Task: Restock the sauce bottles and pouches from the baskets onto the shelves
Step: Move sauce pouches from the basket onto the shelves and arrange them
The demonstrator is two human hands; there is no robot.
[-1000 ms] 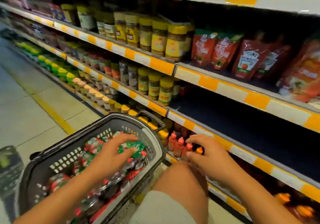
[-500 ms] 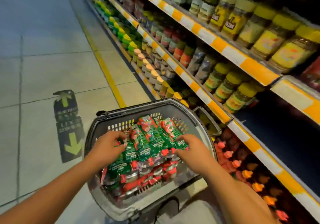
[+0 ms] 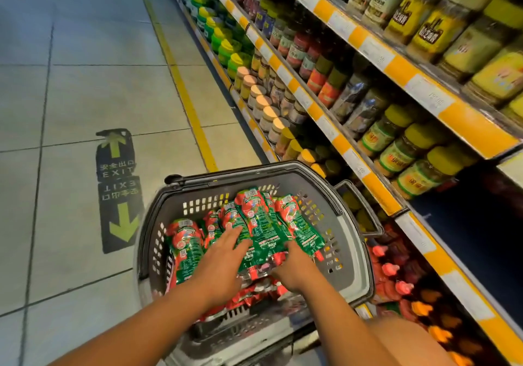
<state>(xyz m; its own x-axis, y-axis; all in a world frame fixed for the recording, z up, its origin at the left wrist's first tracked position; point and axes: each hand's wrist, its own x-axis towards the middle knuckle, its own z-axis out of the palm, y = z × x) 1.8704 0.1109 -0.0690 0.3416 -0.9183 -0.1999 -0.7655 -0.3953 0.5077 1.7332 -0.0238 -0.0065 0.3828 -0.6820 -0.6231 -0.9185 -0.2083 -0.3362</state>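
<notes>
Under your left hand (image 3: 226,255), fingers spread flat, lie green-and-red sauce pouches (image 3: 254,224) in the grey plastic basket (image 3: 351,252); your right hand (image 3: 293,266) pinches several, likely bunching them for one lift.

The basket (image 3: 353,255) is grey, and its pouches (image 3: 263,224) are green and red with small print. Shelf edges (image 3: 365,173) alternate orange and white; jar lids (image 3: 396,113) are yellow. A yellow line (image 3: 192,110) crosses the pale tiled floor (image 3: 85,82).

Right hand (image 3: 294,269) fingertips hidden under pouches (image 3: 263,224); grip perhaps closed.
</notes>
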